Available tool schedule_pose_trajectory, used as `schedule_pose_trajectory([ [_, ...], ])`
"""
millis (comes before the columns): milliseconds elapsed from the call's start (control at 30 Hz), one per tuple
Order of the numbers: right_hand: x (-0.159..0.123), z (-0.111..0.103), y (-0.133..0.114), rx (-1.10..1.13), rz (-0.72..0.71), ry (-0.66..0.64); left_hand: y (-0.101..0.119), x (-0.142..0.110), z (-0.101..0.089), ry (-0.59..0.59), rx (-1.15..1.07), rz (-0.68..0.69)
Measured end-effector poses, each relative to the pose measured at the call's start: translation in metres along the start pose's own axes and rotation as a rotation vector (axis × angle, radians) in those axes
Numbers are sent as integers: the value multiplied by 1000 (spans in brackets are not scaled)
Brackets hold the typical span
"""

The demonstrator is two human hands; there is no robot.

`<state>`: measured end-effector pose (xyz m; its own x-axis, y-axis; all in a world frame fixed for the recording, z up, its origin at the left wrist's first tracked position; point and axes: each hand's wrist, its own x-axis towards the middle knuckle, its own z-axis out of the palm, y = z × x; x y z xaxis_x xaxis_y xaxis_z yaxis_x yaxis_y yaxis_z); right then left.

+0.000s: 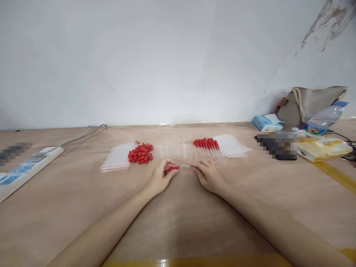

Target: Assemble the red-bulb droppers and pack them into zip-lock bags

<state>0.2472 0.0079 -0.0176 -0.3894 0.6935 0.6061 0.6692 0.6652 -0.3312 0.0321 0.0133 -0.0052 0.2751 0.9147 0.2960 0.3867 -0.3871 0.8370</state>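
Between the thumb and fingers of my left hand [162, 176] is a red rubber dropper bulb [174, 168], its narrow end pointing right. My right hand [208, 175] pinches a thin clear dropper tube [187, 166], whose free end points left at the bulb with a small gap between them. Just beyond my hands lies a row of loose clear tubes [169, 151]. A pile of red bulbs [140, 153] is to the left of that row. On its right, several droppers with red bulbs fitted on their tubes [207, 144] lie side by side.
Stacks of white bags or sheets lie at the left [115, 157] and right [232, 145]. A power strip [41, 159] with a grey cable is far left. Tissue packs [267, 124], a grey bag [311, 105], a plastic bottle [325, 116] and a dark blurred object stand right.
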Motion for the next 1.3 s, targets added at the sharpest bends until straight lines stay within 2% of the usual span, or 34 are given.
schedule_pose_trajectory([
  [167, 0, -2, -4, -5, -13, -10, 4, -3, 1, 21, 145, 50],
  [533, 0, -4, -9, 26, -87, -91, -1, -4, 4, -26, 211, 120],
  [667, 2, -6, -4, 62, -113, -123, 4, -6, 1, -56, 303, 244],
  [833, 2, -8, -1, -26, -124, -161, 6, -8, 1, -181, 443, 406],
  [1067, -1, -6, -6, -128, -166, -149, 5, -10, 3, -192, 504, 419],
  [1300, 0, -2, -11, -93, -143, -202, 4, -9, 3, -202, 517, 461],
])
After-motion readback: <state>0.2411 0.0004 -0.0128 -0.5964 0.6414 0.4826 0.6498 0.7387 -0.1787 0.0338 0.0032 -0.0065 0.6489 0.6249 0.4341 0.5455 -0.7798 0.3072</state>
